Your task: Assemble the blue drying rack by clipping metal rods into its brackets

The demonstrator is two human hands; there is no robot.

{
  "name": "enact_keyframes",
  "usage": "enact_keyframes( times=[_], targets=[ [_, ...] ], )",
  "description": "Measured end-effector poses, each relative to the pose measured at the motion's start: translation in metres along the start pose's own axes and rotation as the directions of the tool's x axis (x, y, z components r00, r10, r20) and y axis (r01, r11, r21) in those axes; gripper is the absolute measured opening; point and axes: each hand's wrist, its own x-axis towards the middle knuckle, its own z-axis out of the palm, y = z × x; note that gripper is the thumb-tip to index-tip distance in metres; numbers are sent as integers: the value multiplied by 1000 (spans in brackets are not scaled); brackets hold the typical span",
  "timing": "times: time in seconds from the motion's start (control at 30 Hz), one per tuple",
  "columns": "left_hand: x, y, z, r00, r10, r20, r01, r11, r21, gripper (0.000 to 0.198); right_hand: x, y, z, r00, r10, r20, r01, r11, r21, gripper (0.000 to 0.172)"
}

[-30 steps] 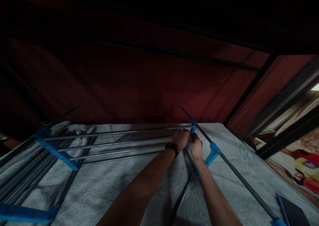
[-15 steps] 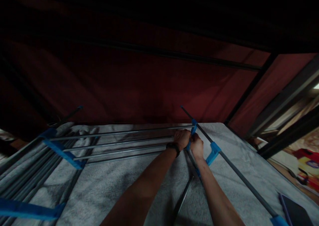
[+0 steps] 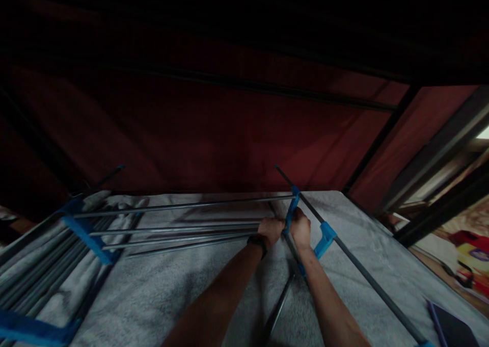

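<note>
We are working at the right end of a rack laid out on a grey blanket (image 3: 171,291), and both our hands are meeting at its blue bracket (image 3: 292,210). Our left hand (image 3: 272,230), with a dark band (image 3: 258,245) on the wrist, is curling its fingers together around the ends of the lower rods (image 3: 191,236), just beside the bracket; its fingertips are partly hidden. Our right hand (image 3: 300,229) is clamping its fingers on the bracket from the other side, and we cannot tell how each finger is lying. The top rod (image 3: 183,204) is running above our left hand to the upper part of the bracket. At the far left, the rods are reaching the left bracket (image 3: 87,239), near a bundle (image 3: 46,265) of tubes. To our right, a long pole (image 3: 370,273) is slanting past, carrying a blue joint (image 3: 326,237) near our right forearm. A loose tube (image 3: 280,303) is lying between our forearms, and a phone (image 3: 453,322) is resting near the lower right corner. A red curtain (image 3: 229,133) is hanging behind everything.
</note>
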Motion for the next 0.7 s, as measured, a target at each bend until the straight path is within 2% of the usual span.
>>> enact_keyframes(
  times=[0.1,0.27,0.4,0.7],
  targets=[
    [3,-5,0,999,30,-11,-30,999,16,27,1,2,1,1000,-6,-6,5,1000,-13,33],
    [17,-4,-23,992,77,-98,-76,997,14,29,2,-3,1,1000,17,11,-17,1000,-14,30],
    [16,0,-27,994,31,-102,-33,999,-21,26,0,-5,-1,999,-10,49,9,1000,23,31],
    [19,4,-37,995,-37,-92,26,993,-119,24,-4,-14,-4,998,31,62,-26,996,-83,36]
  ],
)
